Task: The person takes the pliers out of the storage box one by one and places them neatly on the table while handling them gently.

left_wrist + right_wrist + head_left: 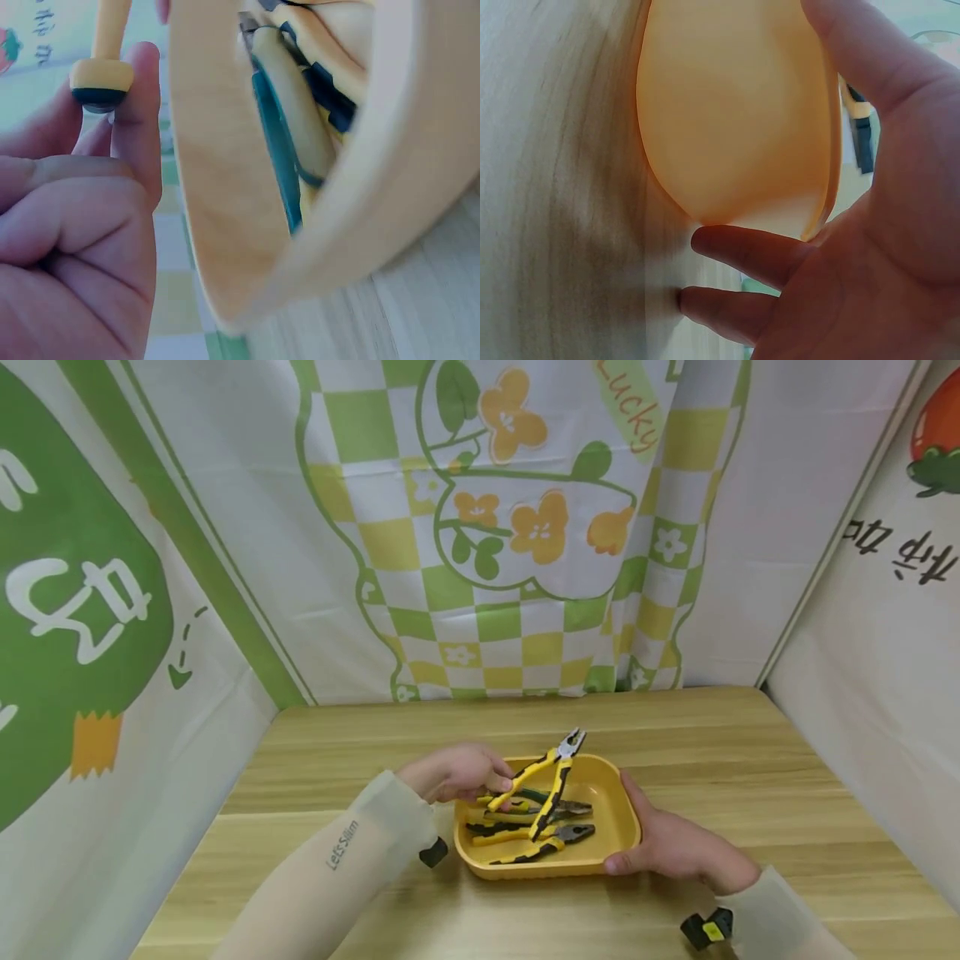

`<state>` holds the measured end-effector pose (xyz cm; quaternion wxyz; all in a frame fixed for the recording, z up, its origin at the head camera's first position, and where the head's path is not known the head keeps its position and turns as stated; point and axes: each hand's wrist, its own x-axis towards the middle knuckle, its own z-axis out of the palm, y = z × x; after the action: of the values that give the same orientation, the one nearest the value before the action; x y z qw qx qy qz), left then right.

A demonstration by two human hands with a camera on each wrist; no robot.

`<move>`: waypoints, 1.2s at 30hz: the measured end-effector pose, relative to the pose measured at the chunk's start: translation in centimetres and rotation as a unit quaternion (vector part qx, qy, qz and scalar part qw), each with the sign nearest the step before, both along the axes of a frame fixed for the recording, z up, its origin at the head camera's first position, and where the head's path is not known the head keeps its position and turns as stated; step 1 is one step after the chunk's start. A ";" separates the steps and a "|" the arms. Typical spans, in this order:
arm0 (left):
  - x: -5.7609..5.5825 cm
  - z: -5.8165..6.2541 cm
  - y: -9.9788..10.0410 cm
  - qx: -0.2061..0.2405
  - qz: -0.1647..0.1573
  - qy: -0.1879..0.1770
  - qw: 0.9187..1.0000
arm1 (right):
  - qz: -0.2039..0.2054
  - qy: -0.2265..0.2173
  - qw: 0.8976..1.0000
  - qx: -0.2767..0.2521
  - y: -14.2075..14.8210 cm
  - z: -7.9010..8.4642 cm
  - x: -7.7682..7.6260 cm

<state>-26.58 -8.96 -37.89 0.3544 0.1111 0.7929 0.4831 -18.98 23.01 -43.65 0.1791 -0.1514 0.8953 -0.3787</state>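
Note:
My left hand point(468, 771) pinches the end of one yellow-and-black handle of a pair of combination pliers point(564, 750). These pliers are raised over the yellow plastic basin point(621, 839), their handles spread and metal jaws pointing to the back. In the left wrist view the handle's end point(103, 79) sits between thumb and fingers. Several other pliers point(576, 834) lie in the basin's left and middle, one with green-edged handles point(296, 112). My right hand point(671, 843) holds the basin's right end, thumb at the front corner, fingers point(742, 251) along the outer wall.
The basin stands on a wood-grain table point(360, 735). Behind it hangs a white cloth point(525, 635) printed with green and yellow checks and flowers. Printed cloth walls point(225, 710) also stand at the left and right of the table.

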 end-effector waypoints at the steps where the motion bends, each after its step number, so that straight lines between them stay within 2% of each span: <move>1: 0.1 0.0 -0.5 0.011 0.010 -0.002 1.000 | 0.003 -0.001 1.000 -0.004 0.0 0.0 0.0; 6: 0.1 0.5 -3.3 0.058 0.048 -0.004 0.997 | 0.005 0.001 1.000 -0.006 0.1 0.0 0.0; 10: 0.1 0.8 -6.2 0.072 0.078 0.000 0.994 | 0.008 0.004 1.000 -0.006 0.2 0.0 -0.1; 16: 0.8 -0.1 -11.8 0.071 0.133 0.011 0.988 | 0.013 0.002 1.000 -0.008 0.1 -0.1 -0.1; 22: 2.1 -1.3 -18.0 0.029 0.154 0.027 0.987 | 0.008 -0.005 1.000 -0.002 0.0 0.0 0.0; 27: 3.8 -3.4 -21.6 -0.029 0.165 0.024 0.986 | 0.014 -0.002 1.000 -0.007 0.1 0.1 0.1; 32: 5.3 -5.6 -22.9 -0.076 0.180 0.020 0.981 | 0.021 0.009 1.000 -0.001 0.1 0.2 0.1; 36: 5.9 -6.1 -22.8 -0.105 0.184 0.026 0.977 | 0.022 0.010 1.000 0.003 0.1 0.1 0.0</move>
<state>-20.68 -31.71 -44.00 0.2482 -0.0616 0.8549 0.4513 -18.95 23.10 -43.56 0.1790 -0.1741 0.8944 -0.3709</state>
